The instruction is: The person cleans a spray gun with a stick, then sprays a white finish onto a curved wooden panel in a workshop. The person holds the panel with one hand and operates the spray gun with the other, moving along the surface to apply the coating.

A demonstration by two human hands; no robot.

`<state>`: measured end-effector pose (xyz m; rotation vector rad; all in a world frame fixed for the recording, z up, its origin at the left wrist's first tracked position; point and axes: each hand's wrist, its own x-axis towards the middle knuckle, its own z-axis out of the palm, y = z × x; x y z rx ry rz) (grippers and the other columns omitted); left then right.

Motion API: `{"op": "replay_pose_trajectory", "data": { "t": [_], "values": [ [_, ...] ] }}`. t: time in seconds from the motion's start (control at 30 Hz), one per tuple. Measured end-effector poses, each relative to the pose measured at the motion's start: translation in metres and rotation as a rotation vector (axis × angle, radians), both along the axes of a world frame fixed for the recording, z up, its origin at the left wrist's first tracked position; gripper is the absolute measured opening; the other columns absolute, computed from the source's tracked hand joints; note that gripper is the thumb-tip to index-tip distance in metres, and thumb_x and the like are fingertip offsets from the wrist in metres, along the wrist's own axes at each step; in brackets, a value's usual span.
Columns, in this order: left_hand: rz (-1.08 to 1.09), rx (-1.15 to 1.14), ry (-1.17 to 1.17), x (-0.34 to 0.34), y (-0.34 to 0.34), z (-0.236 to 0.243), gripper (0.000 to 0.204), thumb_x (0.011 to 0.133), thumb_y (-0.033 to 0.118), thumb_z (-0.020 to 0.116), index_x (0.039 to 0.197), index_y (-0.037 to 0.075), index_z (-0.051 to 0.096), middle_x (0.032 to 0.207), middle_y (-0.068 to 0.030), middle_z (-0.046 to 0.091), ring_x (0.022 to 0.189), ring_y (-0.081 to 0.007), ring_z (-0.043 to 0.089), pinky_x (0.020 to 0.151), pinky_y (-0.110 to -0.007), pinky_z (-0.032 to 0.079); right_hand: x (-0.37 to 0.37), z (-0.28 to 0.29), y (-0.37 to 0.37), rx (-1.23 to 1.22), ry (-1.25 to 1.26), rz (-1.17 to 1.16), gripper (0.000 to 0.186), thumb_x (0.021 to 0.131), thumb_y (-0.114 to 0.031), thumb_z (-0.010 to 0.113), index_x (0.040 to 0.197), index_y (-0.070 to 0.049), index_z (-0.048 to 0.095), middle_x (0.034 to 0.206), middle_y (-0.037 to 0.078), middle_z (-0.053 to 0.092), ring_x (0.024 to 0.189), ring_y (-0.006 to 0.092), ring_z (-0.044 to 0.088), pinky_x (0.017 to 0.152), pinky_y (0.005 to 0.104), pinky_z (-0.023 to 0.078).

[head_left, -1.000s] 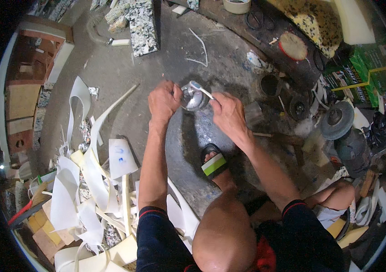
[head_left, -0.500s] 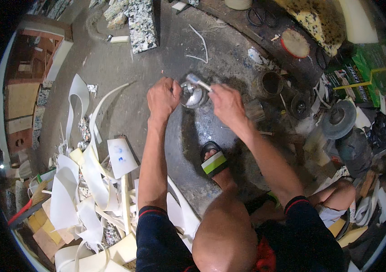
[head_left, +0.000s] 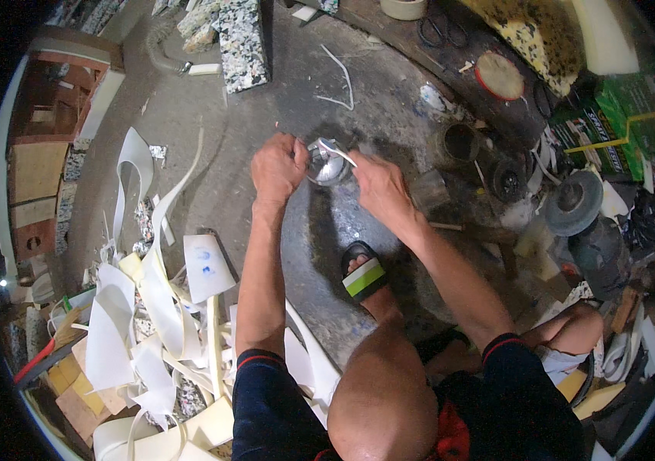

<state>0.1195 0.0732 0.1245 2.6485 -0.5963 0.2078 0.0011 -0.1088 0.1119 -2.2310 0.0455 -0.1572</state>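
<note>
To the grip's right sit a can and a translucent cup, contents unclear. The left hand clasps a shiny, round metal piece; the right hand grips a slim white brush over it.

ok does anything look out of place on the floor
Yes: one bent white strip lies alone on the floor ahead, apart from the jumbled heap of white scraps on the left, so it looks stray.
</note>
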Motion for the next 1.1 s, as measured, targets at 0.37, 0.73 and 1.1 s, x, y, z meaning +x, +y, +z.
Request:
{"op": "replay_pose_trajectory", "data": {
  "t": [0.37,0.73,1.1],
  "values": [
    [-0.013,0.036,0.01,-0.002,-0.002,0.004,0.029,0.093,0.029,0.055,0.083,0.004,0.066,0.085,-0.02,0.066,0.077,-0.0429,0.064,0.067,-0.049,0.05,-0.008,0.006,0.008,-0.095,-0.017,-0.068,0.047,0.09,0.0,0.058,0.135,-0.008,0.057,0.089,0.022,0.067,0.077,0.041,0.065,0.067,0.0446,0.053],
    [0.056,-0.048,0.074,-0.002,0.001,-0.007,0.023,0.087,0.029,0.062,0.083,0.007,0.069,0.083,-0.0179,0.069,0.076,-0.0398,0.067,0.067,-0.049,0.054,-0.01,0.009,0.0,0.045,-0.079,0.031,0.045,0.09,0.003,0.055,0.134,-0.004,0.057,0.091,0.025,0.066,0.084,0.0433,0.065,0.071,0.048,0.051],
    [-0.014,0.041,0.019,-0.009,-0.005,0.011,0.026,0.089,0.027,0.058,0.078,0.005,0.066,0.083,-0.0155,0.065,0.078,-0.0382,0.066,0.069,-0.048,0.054,0.006,0.021,-0.004,-0.052,0.069,0.041,0.045,0.091,0.001,0.053,0.135,-0.004,0.056,0.1,0.028,0.066,0.093,0.0457,0.064,0.078,0.0492,0.05]
  ]
}}
